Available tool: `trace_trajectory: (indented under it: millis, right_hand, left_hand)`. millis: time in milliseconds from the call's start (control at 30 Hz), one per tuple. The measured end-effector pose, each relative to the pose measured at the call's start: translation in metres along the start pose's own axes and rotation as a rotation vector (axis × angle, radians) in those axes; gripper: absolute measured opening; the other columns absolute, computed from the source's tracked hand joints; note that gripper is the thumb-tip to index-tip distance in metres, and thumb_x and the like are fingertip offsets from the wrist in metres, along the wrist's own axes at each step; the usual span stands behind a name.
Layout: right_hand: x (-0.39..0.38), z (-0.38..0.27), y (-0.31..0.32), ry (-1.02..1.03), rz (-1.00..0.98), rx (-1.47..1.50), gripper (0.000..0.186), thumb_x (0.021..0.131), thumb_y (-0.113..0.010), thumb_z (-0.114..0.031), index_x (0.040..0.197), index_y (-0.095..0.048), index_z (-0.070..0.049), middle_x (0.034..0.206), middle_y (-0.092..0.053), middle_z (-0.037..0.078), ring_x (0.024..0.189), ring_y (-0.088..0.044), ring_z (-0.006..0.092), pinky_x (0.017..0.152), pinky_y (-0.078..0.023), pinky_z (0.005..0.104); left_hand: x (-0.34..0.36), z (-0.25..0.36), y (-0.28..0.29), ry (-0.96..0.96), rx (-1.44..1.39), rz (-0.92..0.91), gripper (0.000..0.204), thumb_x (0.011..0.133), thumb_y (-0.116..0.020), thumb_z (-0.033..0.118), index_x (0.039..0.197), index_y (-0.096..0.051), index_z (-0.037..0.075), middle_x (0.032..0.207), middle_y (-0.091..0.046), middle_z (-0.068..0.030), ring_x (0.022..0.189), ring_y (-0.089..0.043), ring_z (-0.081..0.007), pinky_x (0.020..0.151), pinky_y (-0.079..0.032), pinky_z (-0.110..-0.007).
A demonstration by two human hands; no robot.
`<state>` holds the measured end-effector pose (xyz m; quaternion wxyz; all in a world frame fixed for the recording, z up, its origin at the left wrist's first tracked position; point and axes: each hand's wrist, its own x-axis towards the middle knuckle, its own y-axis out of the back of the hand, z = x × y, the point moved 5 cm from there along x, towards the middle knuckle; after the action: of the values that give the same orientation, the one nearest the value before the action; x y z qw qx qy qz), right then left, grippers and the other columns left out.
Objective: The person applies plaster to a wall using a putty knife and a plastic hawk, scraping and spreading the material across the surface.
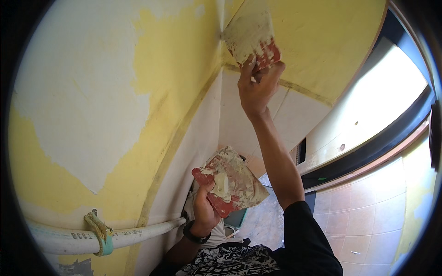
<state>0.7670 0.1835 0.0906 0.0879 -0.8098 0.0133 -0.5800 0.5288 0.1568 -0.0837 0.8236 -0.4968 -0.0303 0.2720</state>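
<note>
The yellow wall (184, 60) is patched white. A red spreader (251, 188) is clamped under the left hand's (206, 211) thumb; higher up, a smaller scraper (251, 34) is pinched in the right hand's (258, 92) fingers, seemingly for blade control. Putty (222, 184) is carried on the spreader, presumably within reach.

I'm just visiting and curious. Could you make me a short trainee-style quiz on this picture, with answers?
1. Which is raised higher: the left hand or the right hand?
2. True or false: the left hand is empty.
3. Where in the picture is the white pipe?
A) Upper right
B) Lower left
C) Upper left

Key:
1. The right hand; it holds the upper flat tool up near the yellow wall.
2. False; it holds the lower flat tool, partly red and smeared with pale paste.
3. B.
</note>
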Motion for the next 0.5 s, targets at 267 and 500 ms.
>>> trace_trajectory:
  millis: [267,500]
  right_hand:
    - [-0.022,0.009,-0.004,-0.034,-0.061,-0.032,0.033,0.09,-0.064,-0.001,0.11,-0.039,0.008,0.09,-0.069,0.019,0.074,-0.07,0.0146,0.062,-0.057,0.0258]
    - [-0.045,0.021,0.003,-0.146,-0.047,-0.012,0.034,0.086,-0.067,-0.001,0.109,-0.044,0.007,0.084,-0.066,0.017,0.072,-0.069,0.0255,0.063,-0.056,0.034]
  left_hand:
    - [0.006,0.002,0.005,-0.027,0.024,0.023,0.05,0.097,-0.043,0.024,0.142,-0.039,0.001,0.136,-0.054,-0.0181,0.124,-0.056,-0.0337,0.103,-0.047,-0.053]
    - [0.006,0.0,-0.001,-0.036,0.023,0.005,0.051,0.097,-0.043,0.024,0.142,-0.039,0.001,0.136,-0.054,-0.0183,0.124,-0.055,-0.0341,0.104,-0.045,-0.053]
